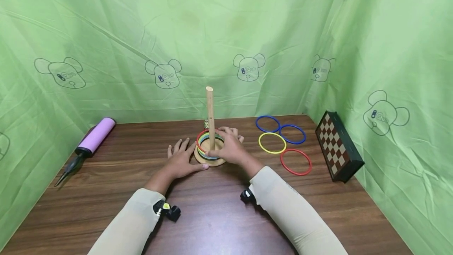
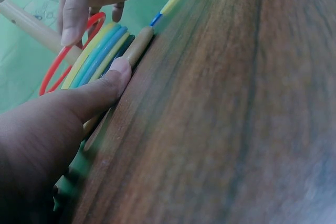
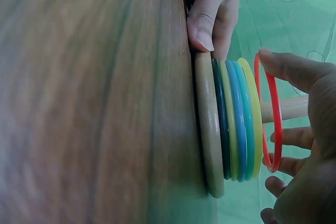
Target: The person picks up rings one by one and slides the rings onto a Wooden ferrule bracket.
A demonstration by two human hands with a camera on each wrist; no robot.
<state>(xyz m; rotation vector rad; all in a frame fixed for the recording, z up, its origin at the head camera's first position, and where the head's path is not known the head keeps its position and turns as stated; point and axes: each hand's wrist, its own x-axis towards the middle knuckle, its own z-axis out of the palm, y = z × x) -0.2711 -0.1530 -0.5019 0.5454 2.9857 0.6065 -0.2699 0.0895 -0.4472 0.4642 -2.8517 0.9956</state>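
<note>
A wooden ring-toss stand has a round base (image 1: pixel 212 164) flat on the table and an upright post (image 1: pixel 210 117). Several rings (image 3: pixel 247 129) in yellow, teal, blue and darker tones lie stacked around the post on the base. Above them, a red ring (image 3: pixel 276 108) encircles the post, tilted and slightly apart from the stack. My right hand (image 1: pixel 231 147) pinches this red ring, thumb on one side and fingertips at the other. At the stand's left, my left hand (image 1: pixel 179 162) has its fingers spread, its straight thumb pressing the base's rim.
Two blue rings (image 1: pixel 267 117), a yellow ring (image 1: pixel 272 152) and a red ring (image 1: pixel 296 174) lie right of the stand. A checkered board box (image 1: pixel 332 145) stands on edge at far right. A purple hand pump (image 1: pixel 95 135) lies far left. Green curtain (image 1: pixel 212 30) surrounds the table.
</note>
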